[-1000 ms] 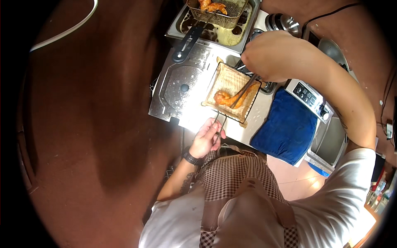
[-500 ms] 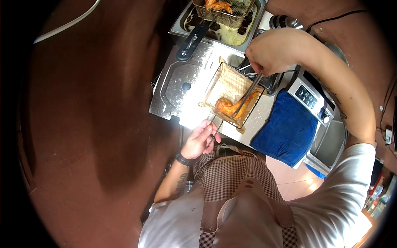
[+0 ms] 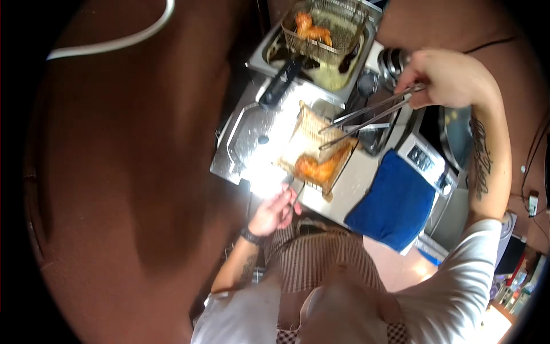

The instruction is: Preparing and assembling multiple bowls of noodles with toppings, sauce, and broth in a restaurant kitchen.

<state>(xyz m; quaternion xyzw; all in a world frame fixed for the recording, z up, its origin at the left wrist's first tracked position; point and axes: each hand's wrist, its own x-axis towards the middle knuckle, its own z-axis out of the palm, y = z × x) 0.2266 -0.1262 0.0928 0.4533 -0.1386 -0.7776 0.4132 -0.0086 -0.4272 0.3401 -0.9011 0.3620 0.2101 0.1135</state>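
My left hand [image 3: 273,213] is closed round the thin wire handle of a small serving basket [image 3: 338,175], which is lined with printed brown paper [image 3: 306,135]. Inside, on the near side of the paper, lies a fried, orange-brown chicken piece [image 3: 323,167]. My right hand [image 3: 444,77] grips metal tongs [image 3: 369,117], whose spread tips hang over the lined basket with nothing between them. Farther off, a wire fryer basket [image 3: 349,26] with a dark handle [image 3: 281,82] holds more fried pieces [image 3: 312,30] above the frothy oil of the fryer [image 3: 258,60].
Beside the serving basket lies a metal fryer lid [image 3: 243,135]. A folded blue cloth [image 3: 395,200] rests on the white counter at right, next to a control panel [image 3: 427,157] with a knob. A round pan [image 3: 458,135] stands past it, and a white cable [image 3: 132,39] hangs at far left.
The tongs have let go of the chicken piece and opened. My right hand has drawn them back to the right, while my left hand keeps hold of the serving basket. The whole view has shifted slightly.
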